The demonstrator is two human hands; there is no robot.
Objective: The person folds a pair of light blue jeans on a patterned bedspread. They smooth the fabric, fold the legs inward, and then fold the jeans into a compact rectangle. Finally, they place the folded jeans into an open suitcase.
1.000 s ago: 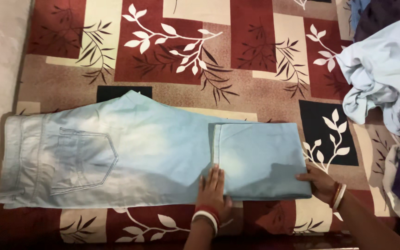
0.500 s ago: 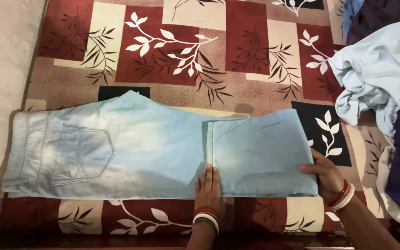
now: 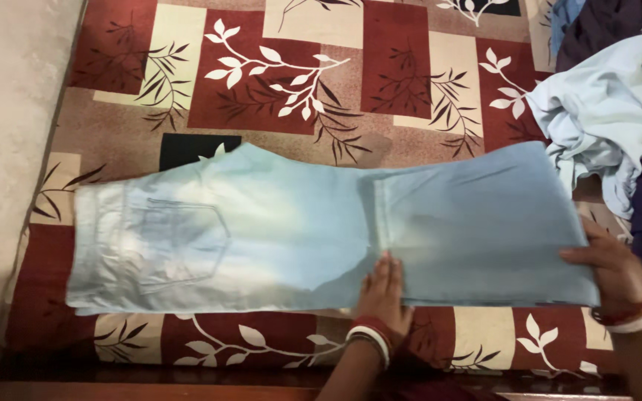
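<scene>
1. Compared with a moment ago, the folded leg section looks larger and its right end has lifted slightly in the right hand (image 3: 612, 269); the fold looks set for carrying further.
2. The pale blue, faded denim jeans (image 3: 261, 238) lie flat across the patterned maroon-and-cream bedspread (image 3: 291, 89), back pocket up.
3. The left hand (image 3: 382, 293) presses flat and open at the fold; the right hand's grip pinches the doubled hem.
4. A crumpled light blue garment (image 3: 603, 111) lies nearby.
</scene>
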